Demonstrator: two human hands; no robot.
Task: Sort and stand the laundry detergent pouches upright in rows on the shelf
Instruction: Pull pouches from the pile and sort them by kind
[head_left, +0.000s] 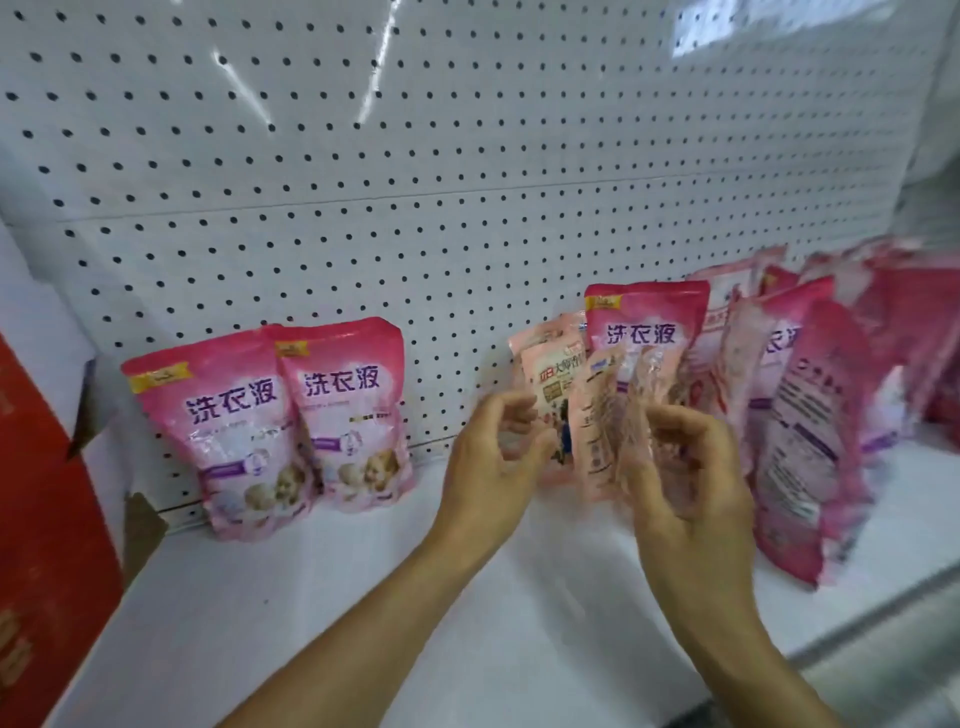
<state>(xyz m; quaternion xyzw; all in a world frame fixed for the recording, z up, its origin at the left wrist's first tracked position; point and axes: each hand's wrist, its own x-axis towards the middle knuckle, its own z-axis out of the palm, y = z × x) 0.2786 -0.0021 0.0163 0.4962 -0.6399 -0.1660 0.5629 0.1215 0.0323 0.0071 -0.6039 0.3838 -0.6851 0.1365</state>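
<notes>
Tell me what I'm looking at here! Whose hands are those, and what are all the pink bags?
There is no machine here. A person wears a camera on their head, so the one picture looks down at their own two hands. The pink bags are laundry detergent pouches on a white shelf with a pegboard back wall. Two dark pink pouches stand upright side by side on the left. A jumbled bunch of pouches leans together on the right. The right hand holds a pale pink pouch that is blurred. The left hand is curled beside it, and I cannot tell if it grips anything.
</notes>
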